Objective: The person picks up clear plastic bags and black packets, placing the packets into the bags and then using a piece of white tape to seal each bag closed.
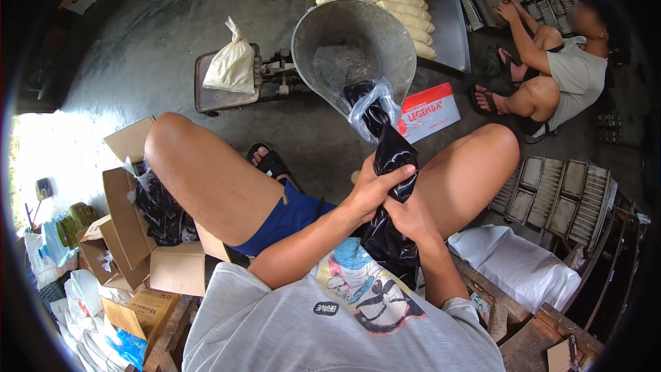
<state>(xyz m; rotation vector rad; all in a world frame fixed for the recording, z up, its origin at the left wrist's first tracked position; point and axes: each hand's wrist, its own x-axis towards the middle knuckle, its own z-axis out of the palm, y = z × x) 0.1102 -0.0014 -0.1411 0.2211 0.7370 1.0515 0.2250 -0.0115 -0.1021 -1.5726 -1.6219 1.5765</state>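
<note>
A shiny black plastic bag (395, 150) hangs twisted between my legs, held in both fists. My left hand (373, 189) grips it higher up, fingers wrapped round. Just below, my right hand (411, 215) is closed on the same bag, whose lower part lies against my lap and shirt. Its upper end reaches a clear plastic bag (375, 111) at the lip of a large grey metal scoop pan (344, 55). The pan sits on a balance scale (279, 72). On the scale's other plate (206, 100) stands a knotted bag of pale contents (232, 65).
Pale dough rolls (406, 7) lie on a metal tray (451, 27). A red and white box (432, 111) is beside the pan. Another person (575, 72) sits at right, near baking tins (551, 193). Open cardboard boxes (177, 269) stand at left; a white sack (509, 262) lies at right.
</note>
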